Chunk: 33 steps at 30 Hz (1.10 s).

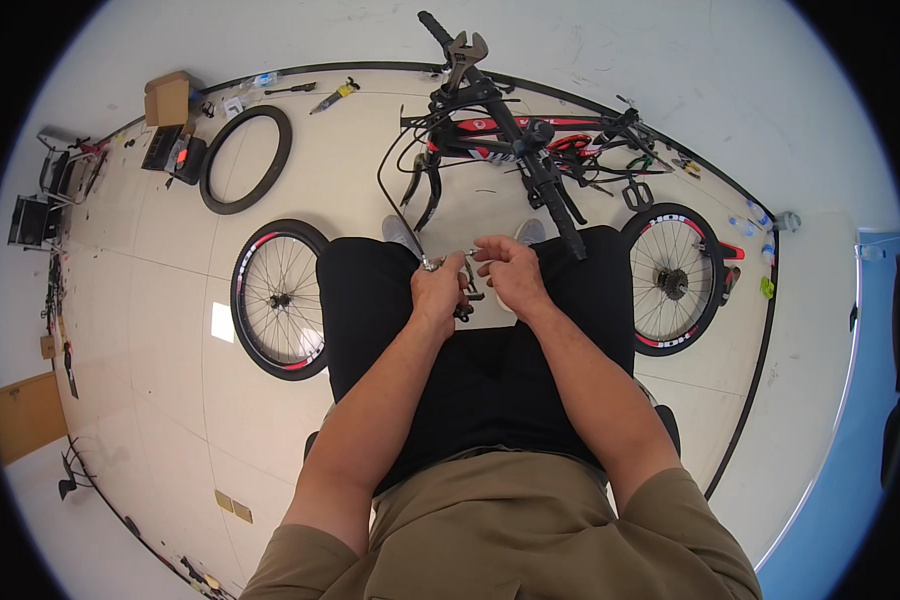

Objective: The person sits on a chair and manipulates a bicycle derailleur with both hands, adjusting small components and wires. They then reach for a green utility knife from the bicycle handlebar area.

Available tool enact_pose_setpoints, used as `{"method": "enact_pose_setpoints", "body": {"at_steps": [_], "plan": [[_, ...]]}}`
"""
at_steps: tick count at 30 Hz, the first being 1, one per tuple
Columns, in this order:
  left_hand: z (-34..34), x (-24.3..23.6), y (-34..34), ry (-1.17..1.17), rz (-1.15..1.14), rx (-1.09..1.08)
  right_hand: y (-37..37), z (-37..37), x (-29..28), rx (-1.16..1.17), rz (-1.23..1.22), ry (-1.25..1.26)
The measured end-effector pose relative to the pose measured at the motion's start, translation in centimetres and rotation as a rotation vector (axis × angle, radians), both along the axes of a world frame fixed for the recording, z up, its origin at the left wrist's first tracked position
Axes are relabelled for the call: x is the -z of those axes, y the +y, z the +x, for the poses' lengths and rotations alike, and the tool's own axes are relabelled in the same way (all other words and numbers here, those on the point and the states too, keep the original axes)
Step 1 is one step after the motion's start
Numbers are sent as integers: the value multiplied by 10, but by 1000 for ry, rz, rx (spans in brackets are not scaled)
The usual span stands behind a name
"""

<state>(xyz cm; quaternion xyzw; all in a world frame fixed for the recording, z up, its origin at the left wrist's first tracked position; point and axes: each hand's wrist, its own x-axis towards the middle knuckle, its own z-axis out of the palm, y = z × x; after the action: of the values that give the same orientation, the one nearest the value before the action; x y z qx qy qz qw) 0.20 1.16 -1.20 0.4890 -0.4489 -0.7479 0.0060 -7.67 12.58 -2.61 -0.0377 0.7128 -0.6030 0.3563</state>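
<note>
My left hand (pixel 438 292) grips a silver-and-black metal bike component (pixel 464 310), partly hidden by my fingers, with a cable running up from it. My right hand (pixel 510 275) is curled beside it, fingertips at a tiny silvery piece too small to make out. Both hands are between my knees. Beyond them lies a red-and-black bike frame (pixel 500 126) with black handlebars (pixel 519 157) and several cables. A large adjustable wrench (pixel 464 58) is at the top of the handlebars.
A wheel lies at the left (pixel 278 300), another at the right (pixel 674 284). A loose tire (pixel 245 160), a cardboard box (pixel 169 99), scattered tools and bottles lie along the walls. A chair (pixel 50 170) is at the far left.
</note>
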Motion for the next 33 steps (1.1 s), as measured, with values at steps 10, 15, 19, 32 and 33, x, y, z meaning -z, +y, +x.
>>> {"method": "enact_pose_setpoints", "body": {"at_steps": [10, 15, 19, 32, 33], "plan": [[-1, -2, 1, -1, -16, 13, 1, 0, 4, -21, -54, 16], [0, 1, 1, 18, -5, -13, 0, 0, 3, -23, -19, 1], [-1, 1, 1, 1, -1, -24, 0, 0, 4, -19, -22, -3], [-1, -2, 4, 29, -139, 22, 2, -2, 0, -20, -41, 6], [-1, -4, 5, 29, -158, 36, 2, -3, 0, -19, -49, -2]]}}
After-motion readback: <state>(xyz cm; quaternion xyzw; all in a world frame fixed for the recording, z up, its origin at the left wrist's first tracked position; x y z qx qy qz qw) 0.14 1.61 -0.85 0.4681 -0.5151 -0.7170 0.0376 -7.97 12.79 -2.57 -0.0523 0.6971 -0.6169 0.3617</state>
